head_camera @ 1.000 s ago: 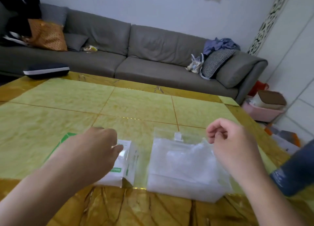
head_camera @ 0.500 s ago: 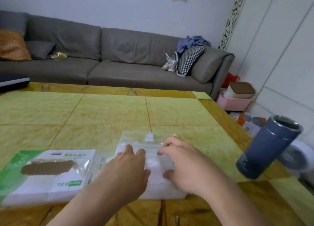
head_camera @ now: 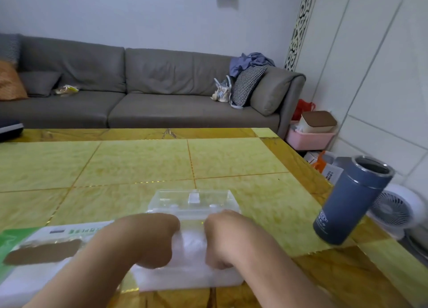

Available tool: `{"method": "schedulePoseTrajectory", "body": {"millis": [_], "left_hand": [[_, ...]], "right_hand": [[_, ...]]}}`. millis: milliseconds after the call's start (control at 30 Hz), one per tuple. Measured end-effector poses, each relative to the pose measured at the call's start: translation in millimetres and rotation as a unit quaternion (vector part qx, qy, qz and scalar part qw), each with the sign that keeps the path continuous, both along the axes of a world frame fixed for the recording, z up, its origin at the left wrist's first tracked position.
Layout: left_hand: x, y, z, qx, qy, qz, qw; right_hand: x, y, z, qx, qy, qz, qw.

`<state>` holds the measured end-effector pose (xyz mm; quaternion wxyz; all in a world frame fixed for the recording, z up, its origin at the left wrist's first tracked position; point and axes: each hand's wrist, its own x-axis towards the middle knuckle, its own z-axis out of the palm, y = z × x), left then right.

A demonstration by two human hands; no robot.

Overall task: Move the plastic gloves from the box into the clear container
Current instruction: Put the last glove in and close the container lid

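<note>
The clear container (head_camera: 185, 282) stands at the table's near edge with its lid (head_camera: 193, 200) tipped open at the back. White plastic gloves (head_camera: 192, 244) fill it. My left hand (head_camera: 143, 240) and my right hand (head_camera: 229, 238) sit side by side on top of the gloves. The fingers of both hands bend down into the pile, and their tips are hidden. The green and white glove box (head_camera: 46, 249) lies to the left of the container, with a torn brown opening facing up. My left forearm crosses over its right end.
A blue tumbler (head_camera: 352, 201) without a lid stands near the table's right edge. The yellow tiled table (head_camera: 139, 164) stretches away toward a grey sofa (head_camera: 139, 104). A white fan (head_camera: 396, 208) and a pink bin (head_camera: 310, 138) sit on the floor at right.
My left hand has left the glove box and joined the right hand on the container. Both hands now dig down into the gloves. The view has swung to the right.
</note>
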<state>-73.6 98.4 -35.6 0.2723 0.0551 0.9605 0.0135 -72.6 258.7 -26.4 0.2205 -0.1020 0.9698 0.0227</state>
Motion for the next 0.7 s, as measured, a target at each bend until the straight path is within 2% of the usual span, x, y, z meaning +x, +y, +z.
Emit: {"method": "schedulePoseTrajectory", "body": {"millis": [167, 300, 433, 567, 700], "left_hand": [[-9, 1, 1, 0.020, -0.030, 0.018, 0.999], [-5, 10, -8, -0.022, 0.036, -0.005, 0.999], [-4, 13, -14, -0.016, 0.077, 0.012, 0.997], [-1, 11, -15, -0.009, 0.086, 0.012, 0.996], [3, 10, -5, -0.006, 0.042, -0.004, 0.999]], "right_hand": [[-17, -3, -13, 0.006, 0.005, -0.017, 1.000], [-17, -3, -23, -0.036, 0.060, -0.038, 0.997], [-14, -3, -30, -0.077, 0.121, -0.036, 0.989], [-11, -2, -27, -0.086, 0.109, -0.026, 0.990], [-5, 1, -21, -0.096, 0.068, -0.025, 0.993]]}}
